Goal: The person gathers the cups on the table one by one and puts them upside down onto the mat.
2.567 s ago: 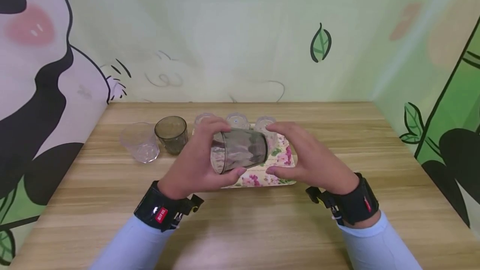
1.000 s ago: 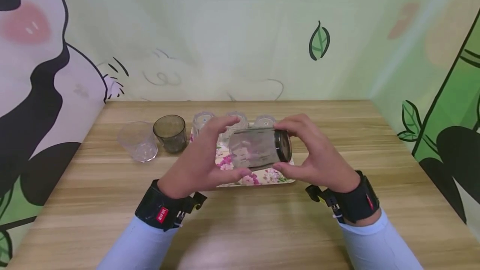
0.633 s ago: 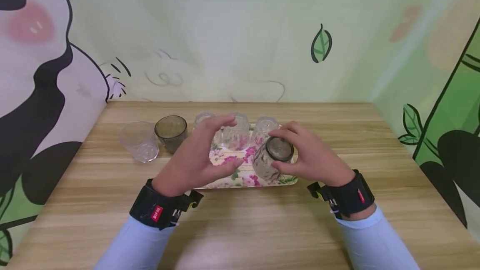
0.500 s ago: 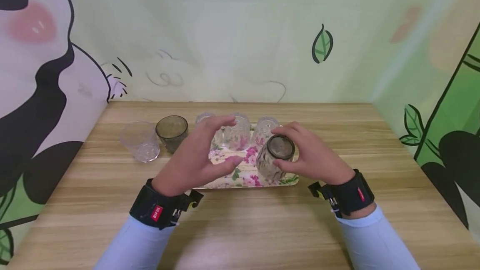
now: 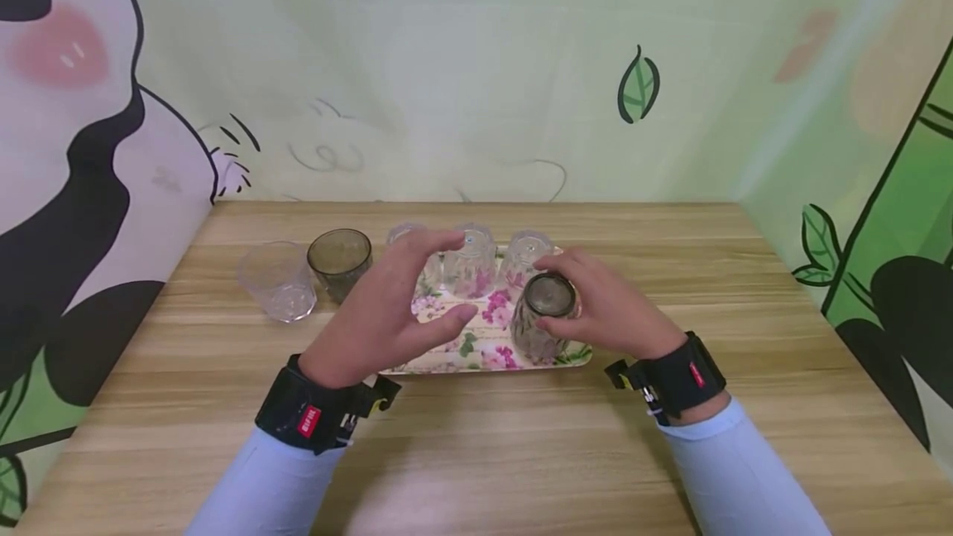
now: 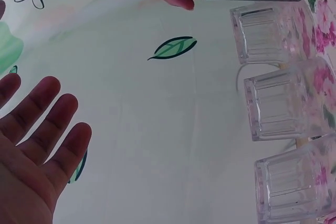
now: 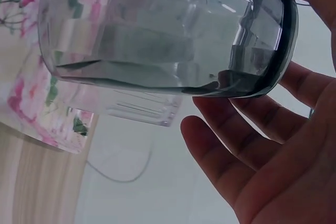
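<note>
My right hand (image 5: 618, 308) grips a smoky grey glass (image 5: 538, 333) near its base, thumb on the near side. The glass is upside down, base up, at the front right corner of the flowered tray (image 5: 439, 364); in the right wrist view its grey wall (image 7: 147, 40) fills the top. My left hand (image 5: 380, 308) hovers over the tray's left part, thumb and fingers apart and holding nothing. Behind, three clear glasses stand upside down in a row: a right one (image 5: 525, 263), a middle one (image 5: 471, 271) and a left one (image 6: 294, 187), partly hidden by my left hand in the head view.
Left of the tray, on the wooden table (image 5: 476, 453), a smoky brown glass (image 5: 341, 267) and a clear glass (image 5: 281, 284) stand mouth up. A painted wall (image 5: 447, 89) rises behind the table's back edge, with more painted panels at both sides.
The grey glass lay sideways between both hands. My left hand has let go of it, and my right hand has turned it base up and brought it down at the tray's right corner.
</note>
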Tool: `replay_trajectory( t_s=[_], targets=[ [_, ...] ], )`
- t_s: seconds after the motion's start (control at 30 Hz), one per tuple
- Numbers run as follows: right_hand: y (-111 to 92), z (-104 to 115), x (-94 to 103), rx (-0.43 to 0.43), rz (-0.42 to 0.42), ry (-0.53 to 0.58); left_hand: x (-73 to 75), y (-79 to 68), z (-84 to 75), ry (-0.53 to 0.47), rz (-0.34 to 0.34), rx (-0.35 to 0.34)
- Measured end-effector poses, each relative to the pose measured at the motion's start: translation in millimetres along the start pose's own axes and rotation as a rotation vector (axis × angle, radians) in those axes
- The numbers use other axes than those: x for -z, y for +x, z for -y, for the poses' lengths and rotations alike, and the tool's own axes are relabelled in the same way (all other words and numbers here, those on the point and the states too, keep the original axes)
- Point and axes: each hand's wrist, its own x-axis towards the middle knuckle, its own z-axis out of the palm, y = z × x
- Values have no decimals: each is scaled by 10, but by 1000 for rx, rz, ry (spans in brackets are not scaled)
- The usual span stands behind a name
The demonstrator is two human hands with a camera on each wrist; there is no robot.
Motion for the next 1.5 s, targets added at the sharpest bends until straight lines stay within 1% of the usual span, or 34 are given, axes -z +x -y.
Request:
replay_trajectory(
  t_s=[0.37,0.53,0.63,0.87,1.0,1.17,1.27,1.5],
  targets=[
    [23,-37,-123,-61,67,4,-10,-10,-2,6,17,7],
    [37,-49,-155,-85,87,-1,-4,-26,-9,10,28,26],
    [42,-52,-162,-92,95,-10,-4,-36,-10,17,33,36],
    [44,-47,-143,-88,92,-29,-13,-22,4,35,34,20],
    [33,-45,-120,-108,93,-21,-27,-7,15,43,55,39],
    [19,-35,-67,-108,61,2,-53,4,44,46,71,44],
    [12,-22,-21,-70,22,17,-68,6,58,38,72,34],
    [-12,59,75,-38,-29,110,-84,-5,61,42,79,45]
  ],
)
